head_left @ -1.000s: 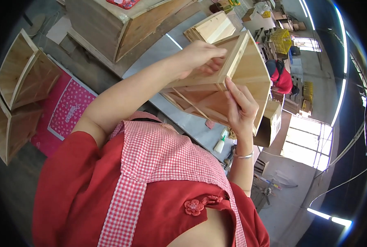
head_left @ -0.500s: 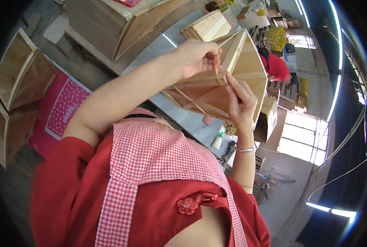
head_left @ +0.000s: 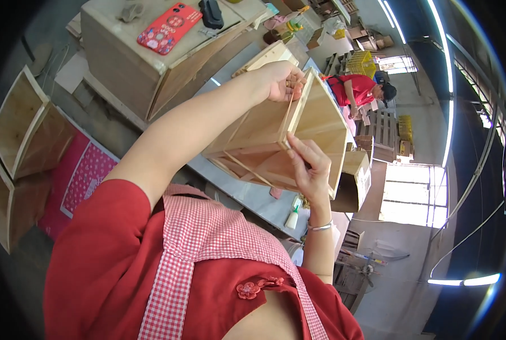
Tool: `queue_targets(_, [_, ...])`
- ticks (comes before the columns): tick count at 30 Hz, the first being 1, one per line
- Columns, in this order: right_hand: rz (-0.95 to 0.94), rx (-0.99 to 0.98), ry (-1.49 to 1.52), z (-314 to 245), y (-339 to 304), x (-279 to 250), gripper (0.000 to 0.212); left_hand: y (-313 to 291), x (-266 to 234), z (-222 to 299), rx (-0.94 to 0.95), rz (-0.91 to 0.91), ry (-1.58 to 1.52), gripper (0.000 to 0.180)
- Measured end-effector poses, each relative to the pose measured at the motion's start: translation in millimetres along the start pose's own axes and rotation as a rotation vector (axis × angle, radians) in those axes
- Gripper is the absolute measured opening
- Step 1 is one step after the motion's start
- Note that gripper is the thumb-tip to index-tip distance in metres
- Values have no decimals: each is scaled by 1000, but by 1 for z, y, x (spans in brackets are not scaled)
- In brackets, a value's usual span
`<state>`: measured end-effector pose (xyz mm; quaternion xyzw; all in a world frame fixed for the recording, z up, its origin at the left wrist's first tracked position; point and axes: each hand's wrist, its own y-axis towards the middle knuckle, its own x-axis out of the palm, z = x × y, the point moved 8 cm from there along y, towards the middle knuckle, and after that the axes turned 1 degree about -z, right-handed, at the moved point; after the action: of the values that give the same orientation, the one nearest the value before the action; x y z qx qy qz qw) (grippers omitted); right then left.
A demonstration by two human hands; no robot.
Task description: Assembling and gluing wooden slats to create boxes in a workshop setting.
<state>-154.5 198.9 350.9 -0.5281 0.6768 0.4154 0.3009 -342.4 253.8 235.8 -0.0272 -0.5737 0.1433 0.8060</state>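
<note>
While held aloft, hollow wooden box (head_left: 275, 141); left hand (head_left: 284, 79) pinching its rim; right hand (head_left: 312, 170) pressed against it.

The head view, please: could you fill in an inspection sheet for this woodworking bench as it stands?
Surface: grey bench top, partly hidden by the work.
Job's things: open wooden box frame, tilted, held above the bench.
Clutter: small glue bottle at the bench edge; red phone and a dark object on a big wooden crate.
Fingers: left hand grips the frame's top edge; right hand presses its lower rim.
Cables: nothing seen.
Surroundings: unfinished wooden boxes on the floor; another person in red working beyond.
</note>
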Motion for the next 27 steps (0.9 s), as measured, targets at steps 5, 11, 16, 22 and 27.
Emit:
queue_targets(5, [13,-17,14,-6,3,3,35,61,-18,39,-6,75,4,11])
queue_targets(11, [29,-8,1,-5,3,1,34,38,-13,66,494,197,1020,22])
queue_targets(16, [36,2,0,-4,4,2,34,54,-14,39,890,-2,708,38])
queue_targets(22, [46,3,2,-1,4,-3,34,88,-19,58,711,194,1037,60])
queue_targets(27, [-5,-65,3,7,-1,-5,34,71,6,51,627,337,755,39])
